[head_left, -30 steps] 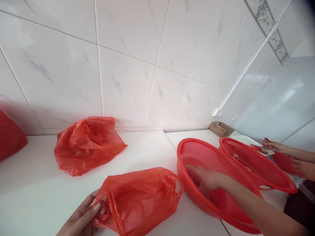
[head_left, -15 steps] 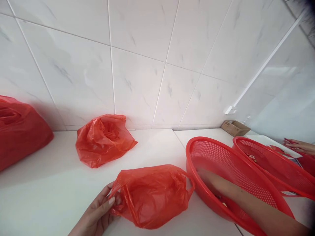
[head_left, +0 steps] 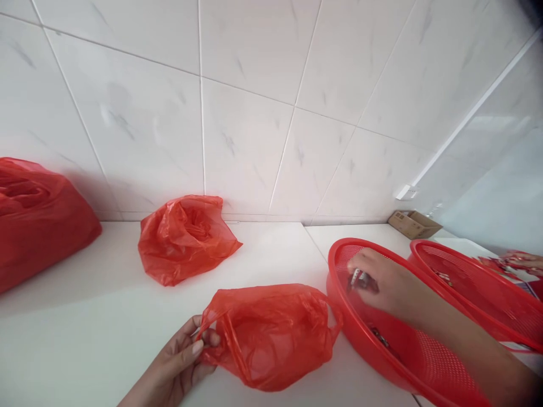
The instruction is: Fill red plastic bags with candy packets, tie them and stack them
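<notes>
My left hand (head_left: 184,353) pinches the near left edge of a thin red plastic bag (head_left: 271,339), which lies spread on the white table with its mouth partly open. Over the near red plastic basket (head_left: 339,277), my right hand (head_left: 371,280) is closed around a few small items (head_left: 360,278), pale and dark in colour, too small and blurred to name. More small pieces (head_left: 379,334) lie in the bottom of that basket. The bag's right handle loop touches or nearly touches the basket's side.
A crumpled red bag (head_left: 186,240) sits by the tiled wall, and a fuller red bag (head_left: 42,226) stands at far left. Rightward are a second red basket (head_left: 479,282), a small cardboard box (head_left: 413,224) and another person's hand (head_left: 528,262).
My right hand has risen from deep inside the near basket to its rim level, now with small items in its fingers. My left hand keeps its hold on the bag.
</notes>
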Motion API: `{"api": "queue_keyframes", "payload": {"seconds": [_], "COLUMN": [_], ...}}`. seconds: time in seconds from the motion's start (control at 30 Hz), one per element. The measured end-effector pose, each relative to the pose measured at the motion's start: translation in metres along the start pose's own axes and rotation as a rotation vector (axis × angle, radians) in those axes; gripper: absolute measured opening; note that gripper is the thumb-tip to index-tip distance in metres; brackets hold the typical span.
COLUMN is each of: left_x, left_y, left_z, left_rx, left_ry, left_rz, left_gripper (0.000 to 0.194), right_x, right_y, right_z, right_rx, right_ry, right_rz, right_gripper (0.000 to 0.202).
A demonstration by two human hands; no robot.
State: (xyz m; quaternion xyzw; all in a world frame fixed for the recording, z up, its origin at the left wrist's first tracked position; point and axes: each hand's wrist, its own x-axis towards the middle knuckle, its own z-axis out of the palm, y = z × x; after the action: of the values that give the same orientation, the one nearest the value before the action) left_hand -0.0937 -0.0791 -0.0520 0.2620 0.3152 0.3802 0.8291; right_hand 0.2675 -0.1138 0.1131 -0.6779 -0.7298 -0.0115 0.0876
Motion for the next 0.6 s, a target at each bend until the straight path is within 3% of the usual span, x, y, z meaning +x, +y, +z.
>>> {"api": "queue_keyframes", "payload": {"seconds": [0.07,0.17,0.3,0.4,0.5,0.6], "left_x": [0.000,0.000,-0.001,-0.002,-0.003,-0.001], "left_y": [0.000,0.000,0.001,0.003,0.004,0.003], "left_z": [-0.001,-0.003,-0.001,0.002,0.002,0.000], "left_rx": [-0.003,0.003,0.026,0.023,0.017,0.011], "left_ry": [-0.004,-0.013,-0.036,-0.063,-0.094,-0.061], "left_rz": [-0.003,-0.001,-0.005,0.004,-0.011,-0.021], "left_gripper": [0.025,0.026,0.025,0.026,0.027,0.031], "right_x": [0.001,0.009,0.023,0.024,0.016,-0.001], "right_y": [-0.033,-0.073,-0.092,-0.076,-0.036,0.014], "right_z": [-0.001,0.021,0.045,0.031,0.011,0.010], "right_rx": [0.135,0.196,0.215,0.320,0.304,0.215], "right_ry": [-0.154,-0.300,-0.379,-0.328,-0.165,-0.133], "right_rz": [-0.098,-0.313,-0.397,-0.238,0.094,0.324], "right_gripper": [0.020,0.022,0.041,0.056,0.037,0.032]}}
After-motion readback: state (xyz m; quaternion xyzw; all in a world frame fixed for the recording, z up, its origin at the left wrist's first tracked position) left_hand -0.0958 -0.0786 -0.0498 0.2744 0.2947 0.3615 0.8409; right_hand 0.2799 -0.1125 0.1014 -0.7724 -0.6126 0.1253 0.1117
